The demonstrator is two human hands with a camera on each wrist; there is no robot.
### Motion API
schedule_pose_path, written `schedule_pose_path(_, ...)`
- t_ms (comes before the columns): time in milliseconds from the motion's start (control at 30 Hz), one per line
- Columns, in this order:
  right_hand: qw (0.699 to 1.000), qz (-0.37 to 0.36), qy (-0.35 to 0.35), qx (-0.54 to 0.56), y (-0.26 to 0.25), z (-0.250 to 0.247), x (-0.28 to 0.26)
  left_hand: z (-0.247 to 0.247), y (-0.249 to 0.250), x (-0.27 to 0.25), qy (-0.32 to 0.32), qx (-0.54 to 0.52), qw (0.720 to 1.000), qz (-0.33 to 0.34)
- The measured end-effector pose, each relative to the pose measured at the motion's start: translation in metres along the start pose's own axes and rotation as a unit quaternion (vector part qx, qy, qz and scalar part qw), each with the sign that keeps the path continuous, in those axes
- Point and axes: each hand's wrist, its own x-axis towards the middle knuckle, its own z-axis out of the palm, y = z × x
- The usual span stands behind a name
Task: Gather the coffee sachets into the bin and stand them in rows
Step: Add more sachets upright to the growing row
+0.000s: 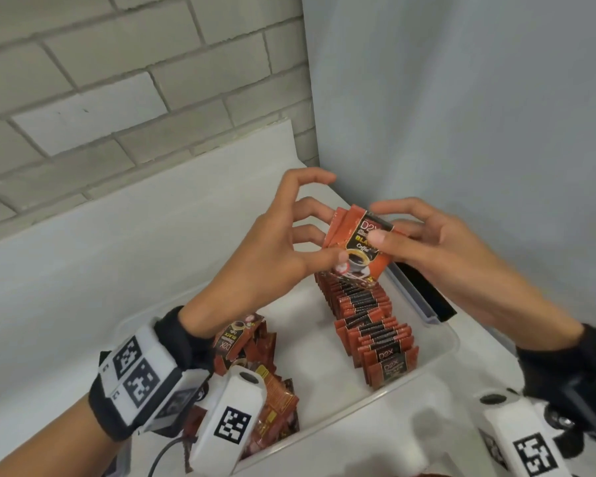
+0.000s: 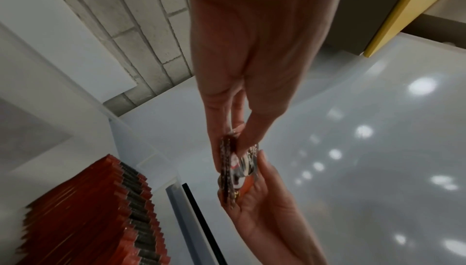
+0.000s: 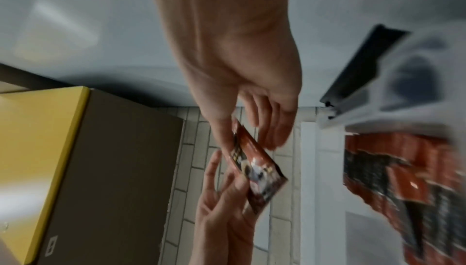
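Observation:
A small stack of red and black coffee sachets (image 1: 356,247) is held above the far end of the clear plastic bin (image 1: 443,352). My left hand (image 1: 331,237) pinches its lower left edge, thumb in front and fingers behind. My right hand (image 1: 382,225) pinches the upper right, thumb on the front. A row of sachets (image 1: 369,325) stands on edge along the bin's right side. A loose pile of sachets (image 1: 265,383) lies at the bin's near left. In the left wrist view the held stack (image 2: 237,171) shows edge-on; in the right wrist view the held stack (image 3: 254,169) is blurred.
The bin sits on a white table (image 1: 83,287) in a corner, with a brick wall (image 1: 117,80) behind and a grey wall (image 1: 479,115) to the right. A black clip (image 1: 427,297) is on the bin's far right rim. A yellow-edged box (image 3: 42,149) shows in the right wrist view.

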Motion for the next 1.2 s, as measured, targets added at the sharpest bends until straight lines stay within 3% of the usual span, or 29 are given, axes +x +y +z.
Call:
schedule_pose_path(133,0.999,-0.019,-0.020,-0.030,-0.015,-0.002,0.001,0.001,0.002,-0.003,0.017,0.012,0.999,-0.044)
schedule_pose_path(233,0.998,-0.022,-0.025,-0.053,-0.017,0.001,0.005,0.002,-0.001,-0.003,-0.005,0.014,0.996,-0.091)
schedule_pose_path(500,0.982,-0.004,-0.115,-0.149,-0.039,0.000,0.008,0.000,-0.005,-0.008,-0.033,0.028,0.995,-0.088)
schedule_pose_path(600,0.974,-0.017,-0.122,-0.190,-0.039,-0.006,0.004,0.005,-0.006,-0.013,-0.072,0.014,0.992,-0.101)
schedule_pose_path(733,0.970,-0.010,-0.125,-0.206,-0.028,-0.013,-0.008,0.011,-0.011,-0.026,-0.165,0.011,0.969,-0.184)
schedule_pose_path(800,0.960,0.001,-0.141,-0.241,-0.019,-0.015,-0.017,0.013,-0.021,-0.030,-0.134,0.020,0.957,-0.256)
schedule_pose_path(900,0.928,0.011,-0.194,-0.317,-0.008,-0.017,-0.029,0.019,-0.040,-0.033,-0.066,-0.040,0.924,-0.374)
schedule_pose_path(967,0.890,-0.005,-0.242,-0.387,-0.004,-0.017,-0.031,0.026,-0.044,-0.035,-0.072,-0.119,0.888,-0.437)
schedule_pose_path(1100,0.809,-0.066,-0.294,-0.504,0.004,-0.011,-0.029,0.039,-0.041,-0.036,-0.150,-0.264,0.831,-0.466)
schedule_pose_path(1167,0.750,-0.089,-0.319,-0.573,0.009,-0.006,-0.028,0.043,-0.041,-0.033,-0.155,-0.279,0.827,-0.463)
schedule_pose_path(1200,0.738,-0.087,-0.330,-0.583,0.012,-0.004,-0.028,0.046,-0.041,-0.031,-0.153,-0.276,0.830,-0.461)
